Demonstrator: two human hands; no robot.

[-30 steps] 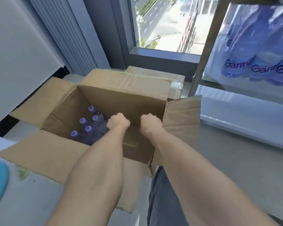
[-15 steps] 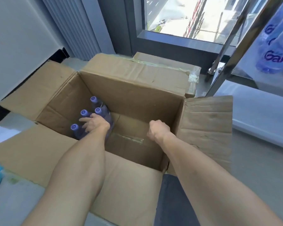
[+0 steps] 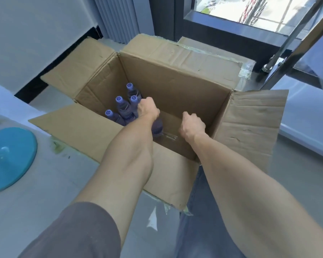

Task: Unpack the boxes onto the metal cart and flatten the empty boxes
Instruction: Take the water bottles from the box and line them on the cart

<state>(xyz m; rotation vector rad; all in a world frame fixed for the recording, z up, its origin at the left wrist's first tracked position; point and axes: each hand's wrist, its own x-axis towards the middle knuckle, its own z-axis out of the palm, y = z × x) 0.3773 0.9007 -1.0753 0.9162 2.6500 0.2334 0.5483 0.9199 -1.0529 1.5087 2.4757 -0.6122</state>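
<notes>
— While both arms reach down into it, how does the box [image 3: 175, 86] look?

— Brown cardboard, creased, all four flaps folded out, with strips of torn tape along the far flap. It fills the middle of the frame. Most of its floor is bare; a strip of clear tape shows on the bottom seam.

— And what is inside?

— Bottles [image 3: 123, 108] with lilac caps, wrapped together as a pack, standing in the left part of the box. Four caps show; each bears a pale swirl mark. The bodies look dark violet.

— Where is the left hand [image 3: 147, 109]?

— Just right of the caps, touching the pack. Its fingers are curled over the pack's upper edge; it appears to grip the wrap there, though the fingertips are hidden behind the knuckles.

— The right hand [image 3: 192, 125]?

— Right of centre inside the box, apart from the bottles, over the bare floor. Fingers are curled into a loose fist, and I see nothing in it.

— Anything round about?

— A second box [image 3: 213, 51] lies behind the open one. The cart [image 3: 296, 43] stands at the upper right, its metal posts slanting up and a pale shelf below them. A teal disc [image 3: 9, 157] lies at the left edge.
</notes>
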